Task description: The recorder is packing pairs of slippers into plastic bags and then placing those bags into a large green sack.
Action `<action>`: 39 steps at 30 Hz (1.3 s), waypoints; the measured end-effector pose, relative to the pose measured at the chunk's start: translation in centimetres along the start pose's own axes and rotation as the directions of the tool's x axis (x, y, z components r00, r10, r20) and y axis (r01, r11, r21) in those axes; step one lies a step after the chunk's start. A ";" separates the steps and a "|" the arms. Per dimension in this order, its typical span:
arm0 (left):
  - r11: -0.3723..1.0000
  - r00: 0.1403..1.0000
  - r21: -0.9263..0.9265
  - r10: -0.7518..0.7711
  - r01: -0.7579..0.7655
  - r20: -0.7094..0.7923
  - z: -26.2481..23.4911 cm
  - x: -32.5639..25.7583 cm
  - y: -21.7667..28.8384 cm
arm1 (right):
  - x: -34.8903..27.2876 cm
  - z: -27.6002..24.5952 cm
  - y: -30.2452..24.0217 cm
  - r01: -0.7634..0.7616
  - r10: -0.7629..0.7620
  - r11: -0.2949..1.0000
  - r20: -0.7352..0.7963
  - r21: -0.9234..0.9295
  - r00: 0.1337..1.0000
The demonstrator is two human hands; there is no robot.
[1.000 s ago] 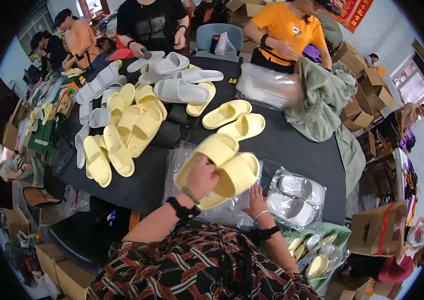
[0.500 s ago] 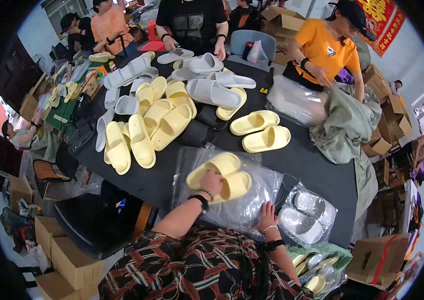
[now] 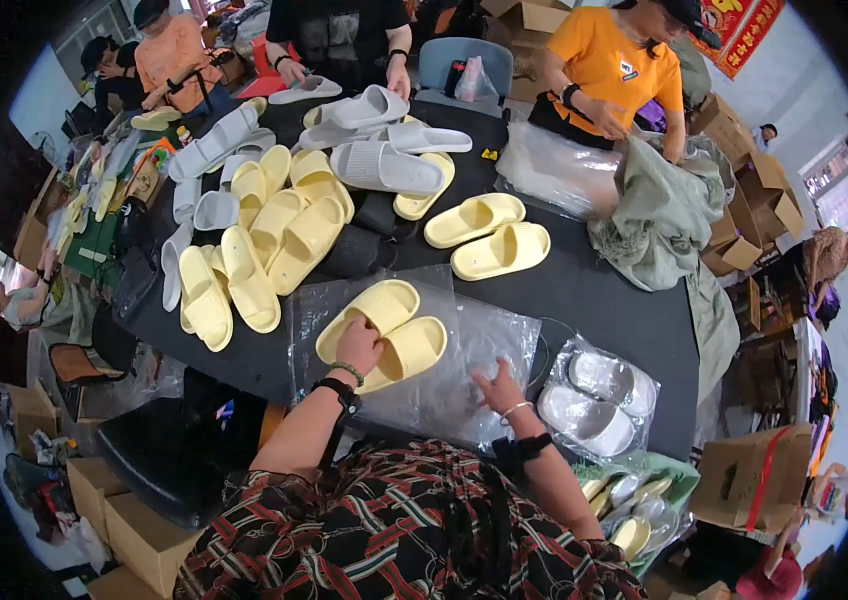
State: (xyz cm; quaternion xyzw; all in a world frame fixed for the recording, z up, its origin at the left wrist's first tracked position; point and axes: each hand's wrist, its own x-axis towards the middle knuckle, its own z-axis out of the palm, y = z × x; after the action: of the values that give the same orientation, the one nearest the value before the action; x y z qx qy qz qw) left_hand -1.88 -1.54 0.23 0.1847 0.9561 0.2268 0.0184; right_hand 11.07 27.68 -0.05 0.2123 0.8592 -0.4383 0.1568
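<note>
My left hand (image 3: 360, 350) is closed on a pair of yellow slide slippers (image 3: 412, 346), its fingers at the inner edges where the two lie side by side. Beneath the pair are clear plastic bags (image 3: 489, 335), spread flat at the table's near edge. My right hand (image 3: 499, 388) is open over the right part of these bags, fingers apart, holding nothing. To its right lies a bagged pair of grey-white slippers (image 3: 599, 402). Another yellow pair (image 3: 489, 235) rests loose farther back on the dark table.
A heap of yellow slippers (image 3: 294, 225) and grey slippers (image 3: 389, 168) covers the left and far table. Clear bags (image 3: 559, 170) and green cloth (image 3: 656, 225) lie at the far right, before a person in orange (image 3: 604, 60). A green sack (image 3: 644, 510) holds packed slippers beside me.
My right hand has lifted off the bags' near edge and moved up, fingers spreading. The whole view has shifted, while my left hand keeps hold of the yellow pair.
</note>
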 end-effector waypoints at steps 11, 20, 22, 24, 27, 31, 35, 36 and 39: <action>0.988 0.987 -0.084 0.137 -0.129 0.087 1.7 -1.1 5.5 | -1.3 1.5 4.0 -0.105 0.083 0.833 0.064 0.543 0.994; 0.981 0.980 -0.030 0.192 -0.191 0.060 1.4 0.3 5.8 | 2.2 4.2 4.2 -0.079 0.007 0.772 0.116 0.631 0.993; 0.985 0.982 -0.020 0.174 -0.173 0.071 0.9 0.4 5.7 | 2.7 4.0 4.6 -0.074 -0.019 0.772 0.139 0.632 0.990; 0.997 0.995 -0.073 0.031 -0.024 0.100 0.4 -0.8 4.2 | 1.5 4.1 1.9 -0.106 0.003 0.841 0.192 0.530 0.981; 0.982 0.993 -0.148 0.116 -0.118 -0.023 2.4 -1.6 2.7 | 1.3 4.9 -0.1 -0.131 -0.017 0.794 0.237 0.594 0.971; 0.997 0.982 -0.040 0.078 -0.072 0.172 0.1 -0.1 7.6 | 4.3 6.6 7.3 0.222 -0.229 0.914 -0.021 0.340 0.973; 0.995 0.995 -0.065 0.084 -0.081 0.048 -0.8 -1.2 7.5 | 3.4 5.9 6.1 0.196 -0.213 0.881 -0.009 0.431 0.977; 0.990 0.993 -0.086 0.110 -0.113 -0.034 -0.9 -1.7 6.7 | 1.9 5.0 3.7 0.106 -0.144 0.838 0.030 0.535 0.989; 0.978 0.984 -0.137 0.145 -0.159 -0.106 -2.5 -2.0 8.8 | -2.5 1.4 1.1 0.252 -0.233 0.782 -0.109 0.570 0.966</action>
State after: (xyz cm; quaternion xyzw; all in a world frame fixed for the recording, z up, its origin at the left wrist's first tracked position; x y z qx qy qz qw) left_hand 2.69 3.95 6.20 0.2443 0.9199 0.3051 -0.0313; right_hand 13.86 26.54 -0.46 0.1446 0.7073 -0.6918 0.0132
